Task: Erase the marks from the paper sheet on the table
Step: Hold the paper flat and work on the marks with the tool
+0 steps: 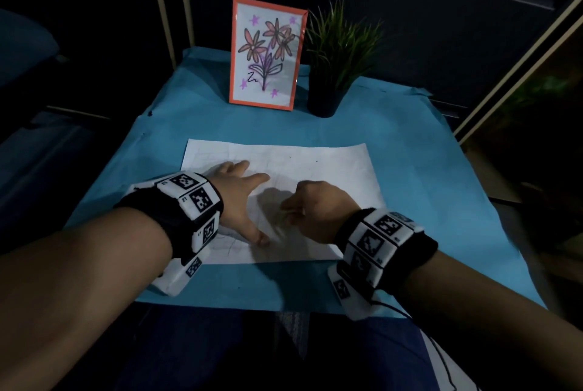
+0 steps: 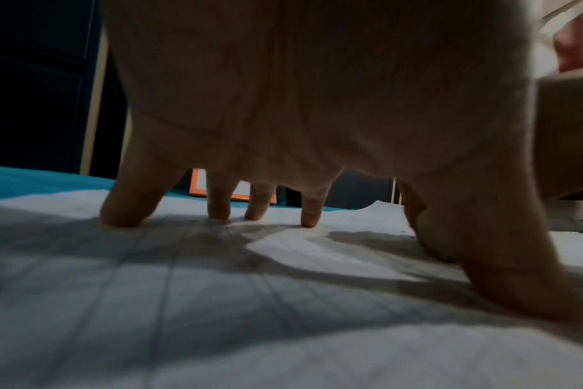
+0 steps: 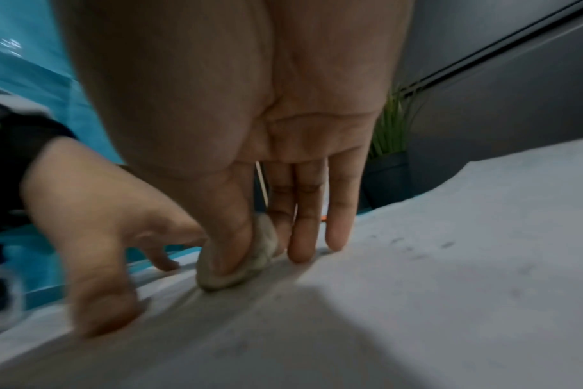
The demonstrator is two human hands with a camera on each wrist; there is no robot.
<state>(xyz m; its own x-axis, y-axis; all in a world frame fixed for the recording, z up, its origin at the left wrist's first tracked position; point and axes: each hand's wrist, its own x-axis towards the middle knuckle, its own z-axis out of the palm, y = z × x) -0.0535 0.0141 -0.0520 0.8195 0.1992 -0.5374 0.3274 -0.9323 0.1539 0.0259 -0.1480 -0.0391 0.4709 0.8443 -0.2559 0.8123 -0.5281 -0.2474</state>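
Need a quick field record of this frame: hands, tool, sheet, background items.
left hand: fingers spread, pressing the paper sheet flat
right hand: pinches eraser, thumb in front
eraser: worn, pale, on the sheet
paper sheet: creased, faint marks remain near the lower left
table cover: blue, under the sheet
framed drawing: upright, behind the sheet
potted plant: right of the frame

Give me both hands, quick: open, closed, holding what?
Left hand: open, fingers spread, fingertips pressing the paper sheet flat.
Right hand: closed, pinching a worn eraser against the paper.
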